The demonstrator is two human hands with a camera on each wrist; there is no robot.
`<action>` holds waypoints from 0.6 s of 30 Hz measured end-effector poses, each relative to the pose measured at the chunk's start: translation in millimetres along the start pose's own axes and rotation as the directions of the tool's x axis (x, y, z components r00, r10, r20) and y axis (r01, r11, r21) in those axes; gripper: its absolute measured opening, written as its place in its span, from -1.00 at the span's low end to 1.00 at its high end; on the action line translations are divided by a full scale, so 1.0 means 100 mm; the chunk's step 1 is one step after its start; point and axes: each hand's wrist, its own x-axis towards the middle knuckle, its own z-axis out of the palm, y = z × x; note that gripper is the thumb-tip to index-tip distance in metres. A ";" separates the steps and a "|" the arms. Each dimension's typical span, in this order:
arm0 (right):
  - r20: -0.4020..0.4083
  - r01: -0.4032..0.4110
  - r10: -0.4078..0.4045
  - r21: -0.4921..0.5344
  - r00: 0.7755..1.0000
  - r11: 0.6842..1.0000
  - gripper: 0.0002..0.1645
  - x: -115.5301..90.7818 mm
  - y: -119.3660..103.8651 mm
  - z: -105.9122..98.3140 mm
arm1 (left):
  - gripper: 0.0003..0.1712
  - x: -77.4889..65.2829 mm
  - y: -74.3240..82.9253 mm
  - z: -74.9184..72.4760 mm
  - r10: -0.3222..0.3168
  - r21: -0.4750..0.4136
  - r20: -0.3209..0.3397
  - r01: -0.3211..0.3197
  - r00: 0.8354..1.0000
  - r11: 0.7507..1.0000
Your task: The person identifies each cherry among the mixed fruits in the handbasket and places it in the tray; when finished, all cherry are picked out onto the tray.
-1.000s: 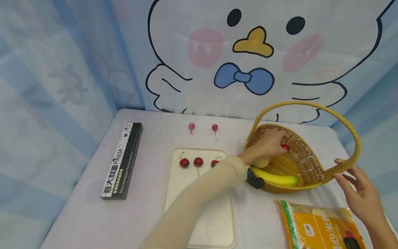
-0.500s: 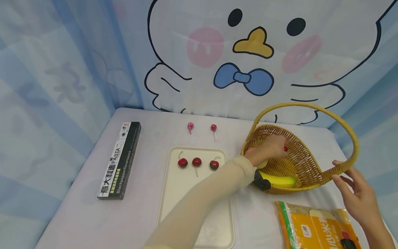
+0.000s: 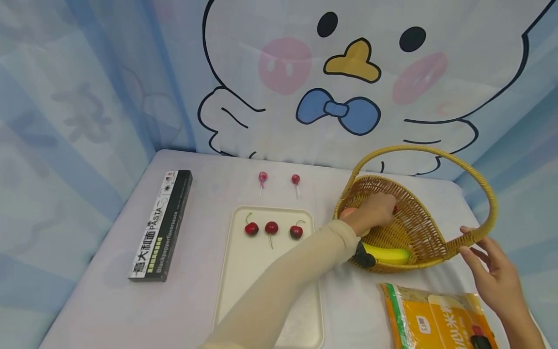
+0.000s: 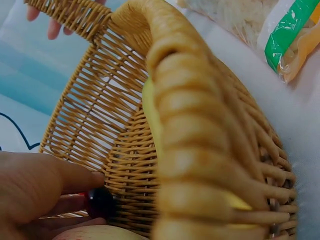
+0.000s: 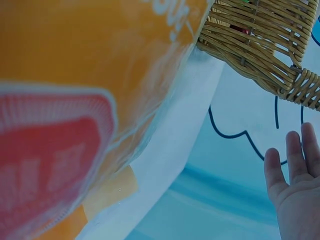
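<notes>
My left hand [image 3: 376,213] reaches into the yellow wicker basket [image 3: 425,213] and pinches a dark red cherry [image 4: 100,202] between thumb and fingers. Just below that hand in the left wrist view is a pale reddish-yellow fruit [image 4: 100,233], its pinkish side [image 3: 347,212] peeking out by the wrist in the head view. A banana [image 3: 390,255] with a dark end lies along the basket's near side. My right hand [image 3: 497,278] holds the basket at the right base of its handle, thumb in front and fingertips behind.
A cream tray [image 3: 261,291] left of the basket bears three cherries [image 3: 271,228] in a row. Two lollipops [image 3: 263,177] lie behind it. A black-and-white pasta box [image 3: 161,225] sits at left, an orange food bag [image 3: 440,315] in front of the basket.
My left hand has sunk slightly lower inside the basket with the cherry. The right hand keeps its place at the handle. The whole head view has shifted a little.
</notes>
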 end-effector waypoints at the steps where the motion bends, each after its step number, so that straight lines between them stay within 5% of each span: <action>1: 0.000 -0.006 0.006 -0.004 1.000 1.000 -0.35 0.00 0.00 0.00 | -0.93 0.00 0.00 0.00 0.002 -0.001 -0.002 -0.002 1.000 1.000; 12: 0.005 -0.013 0.013 0.007 1.000 1.000 -0.36 -0.01 -0.03 0.03 | -0.87 0.00 0.01 0.03 -0.005 0.012 0.005 0.005 1.000 1.000; 18: -0.009 -0.018 0.018 -0.007 1.000 1.000 -0.36 0.01 -0.02 0.03 | -0.75 -0.02 -0.02 -0.02 0.046 -0.043 -0.008 -0.046 0.999 0.998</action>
